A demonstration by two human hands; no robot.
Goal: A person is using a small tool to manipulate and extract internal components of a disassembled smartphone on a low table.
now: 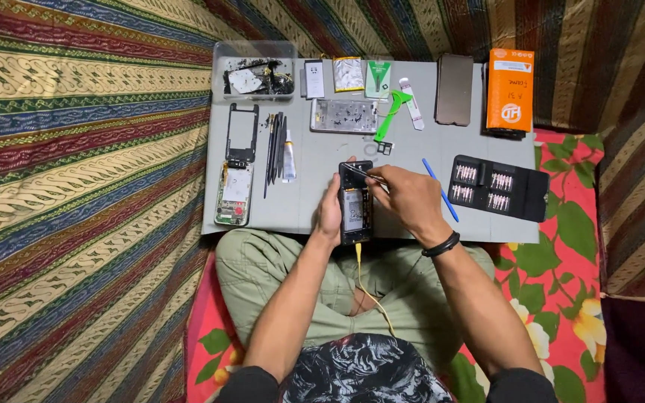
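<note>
Yellow cable hangs from the opened black phone gripped by the left hand; the right hand, just beside, pinches thin metal tweezers over its top end.

Opened black phone upright on grey mat edge, internals exposed; thin metal tweezers at its top.

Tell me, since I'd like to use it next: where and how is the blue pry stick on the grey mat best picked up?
Pinch the blue pry stick around its middle, coming from above with the right hand, which is nearest. It lies flat and slanted on the grey mat, in the gap between that hand and the open bit case, so a grip across its thin width probably works best.
</note>
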